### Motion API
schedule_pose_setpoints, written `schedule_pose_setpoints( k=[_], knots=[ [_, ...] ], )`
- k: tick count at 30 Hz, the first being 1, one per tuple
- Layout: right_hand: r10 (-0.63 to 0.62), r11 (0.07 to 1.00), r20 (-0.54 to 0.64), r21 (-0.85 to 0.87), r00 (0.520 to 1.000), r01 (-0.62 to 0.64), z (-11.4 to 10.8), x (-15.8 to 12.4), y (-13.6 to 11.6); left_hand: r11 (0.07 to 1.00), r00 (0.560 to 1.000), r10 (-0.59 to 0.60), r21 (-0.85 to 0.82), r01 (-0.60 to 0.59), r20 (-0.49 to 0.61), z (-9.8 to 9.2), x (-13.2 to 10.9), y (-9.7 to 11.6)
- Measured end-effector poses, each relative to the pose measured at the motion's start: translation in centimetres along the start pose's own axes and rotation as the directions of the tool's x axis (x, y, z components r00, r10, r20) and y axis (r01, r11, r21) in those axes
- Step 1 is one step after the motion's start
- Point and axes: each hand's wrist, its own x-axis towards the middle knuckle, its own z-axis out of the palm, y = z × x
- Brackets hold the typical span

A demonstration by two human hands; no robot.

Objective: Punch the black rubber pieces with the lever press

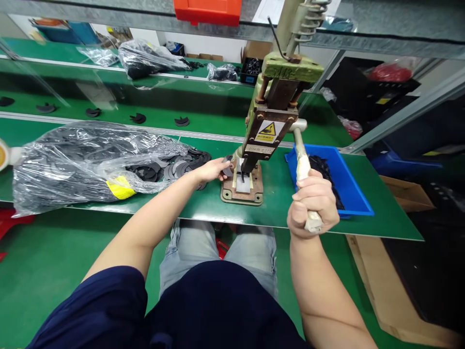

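Observation:
A green hand press (271,121) stands on the bench in front of me, with a yellow warning label on its ram. My right hand (314,203) is wrapped round the press lever (302,157), whose grip is bound in whitish tape. At the left of the press base (241,196), my left hand (214,170) pinches a dark curved piece (228,167). A thin black part (242,169) shows under the ram, above a pale metal plate (242,184). Behind my left wrist, more dark curved pieces (179,167) spill from a clear plastic bag (72,165).
To the right of the press sits a blue bin (354,194) with black parts in it. Several dark curved pieces (181,121) lie spaced along the green strip behind. A metal shelf (138,14) crosses overhead, carrying a red bin (207,10). Cardboard (395,291) stands at lower right.

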Motion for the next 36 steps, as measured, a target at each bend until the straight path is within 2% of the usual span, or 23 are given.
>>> schedule_pose_setpoints(
  k=[2,5,11,15,21,27,32,34,36],
  knots=[
    [-0.003,1.000,-0.026,0.002,1.000,0.003,0.2,0.0,0.0,0.988,0.999,0.045,0.145,-0.045,0.006,-0.8,-0.2,0.1],
    [-0.004,1.000,-0.050,0.000,0.999,0.004,0.5,0.0,0.0,0.945,0.993,0.119,0.309,-0.107,-0.022,-0.9,-0.1,-0.2],
    [-0.020,1.000,-0.050,0.006,0.999,0.020,0.6,0.0,0.1,0.923,0.986,0.160,0.360,-0.132,-0.049,0.4,1.1,-1.5],
    [-0.012,1.000,-0.056,0.007,0.998,0.012,0.6,0.0,0.0,0.921,0.987,0.159,0.364,-0.135,-0.035,0.5,1.6,-1.5],
    [0.005,1.000,-0.061,0.015,0.998,-0.004,0.7,-0.1,-0.3,0.928,0.996,0.081,0.368,-0.058,-0.047,0.5,2.1,-1.6],
    [0.015,1.000,-0.065,0.017,0.998,-0.014,0.7,0.1,-0.5,0.950,0.992,-0.116,0.286,0.123,-0.042,0.9,2.8,-1.1],
    [0.026,0.999,-0.090,0.021,0.996,-0.025,1.1,-0.4,-0.5,0.950,0.959,-0.283,0.137,0.282,-0.014,1.1,2.9,-0.3],
    [0.012,1.000,-0.126,0.024,0.992,-0.009,1.6,0.0,-0.3,0.947,0.952,-0.305,0.091,0.307,-0.037,1.4,2.6,-0.2],
    [-0.040,0.996,-0.193,0.067,0.980,0.054,2.0,1.6,-0.1,0.954,0.955,-0.289,0.058,0.294,-0.070,1.8,2.1,-0.1]
  ],
)
